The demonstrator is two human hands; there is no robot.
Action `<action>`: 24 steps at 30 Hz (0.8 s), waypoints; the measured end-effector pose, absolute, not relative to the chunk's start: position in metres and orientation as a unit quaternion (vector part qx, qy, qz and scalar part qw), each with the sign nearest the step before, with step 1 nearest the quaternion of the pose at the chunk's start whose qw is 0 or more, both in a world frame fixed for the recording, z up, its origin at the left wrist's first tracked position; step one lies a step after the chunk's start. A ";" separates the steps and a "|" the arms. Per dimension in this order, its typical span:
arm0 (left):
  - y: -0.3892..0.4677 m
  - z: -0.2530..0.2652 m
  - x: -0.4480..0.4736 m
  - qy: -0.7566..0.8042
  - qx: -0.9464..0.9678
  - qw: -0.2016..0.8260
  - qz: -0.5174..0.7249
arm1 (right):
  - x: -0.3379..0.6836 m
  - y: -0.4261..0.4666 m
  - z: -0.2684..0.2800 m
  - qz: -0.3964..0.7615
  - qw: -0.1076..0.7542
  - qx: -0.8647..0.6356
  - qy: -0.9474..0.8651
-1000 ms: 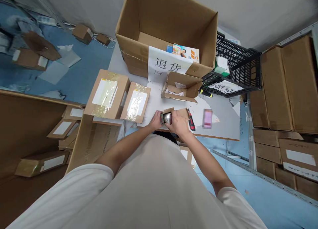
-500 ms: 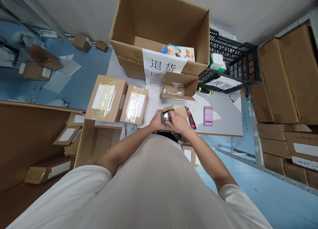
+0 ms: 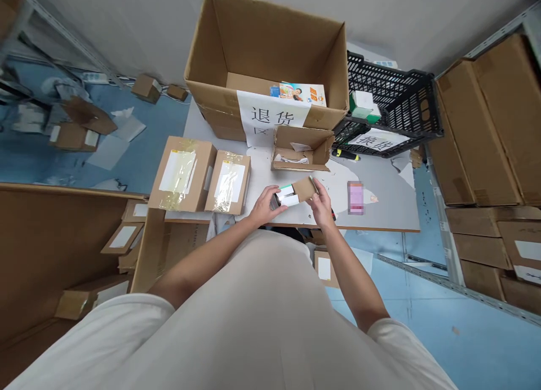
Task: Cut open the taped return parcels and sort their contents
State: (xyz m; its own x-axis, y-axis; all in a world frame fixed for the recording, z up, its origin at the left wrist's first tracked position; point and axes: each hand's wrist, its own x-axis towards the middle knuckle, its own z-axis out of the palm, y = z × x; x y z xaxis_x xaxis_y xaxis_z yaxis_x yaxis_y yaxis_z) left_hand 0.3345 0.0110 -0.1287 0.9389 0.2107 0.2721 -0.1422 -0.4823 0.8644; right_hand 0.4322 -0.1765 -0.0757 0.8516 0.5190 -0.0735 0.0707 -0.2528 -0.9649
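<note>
Together, left hand (image 3: 265,205) and right hand (image 3: 320,204) gripping a small brown-and-white box (image 3: 291,200), above the table (image 3: 393,204).

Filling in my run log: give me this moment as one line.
left hand: holds small box | right hand: holds its brown end | beyond: low open carton

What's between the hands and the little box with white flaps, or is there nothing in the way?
Nothing visible is in the way: the left hand grips one end of the small flap box, and the right hand holds the other.
</note>
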 end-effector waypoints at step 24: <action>0.013 -0.132 0.331 0.022 0.814 0.579 0.046 | 0.440 -0.141 -0.021 0.219 0.020 -0.778 -0.589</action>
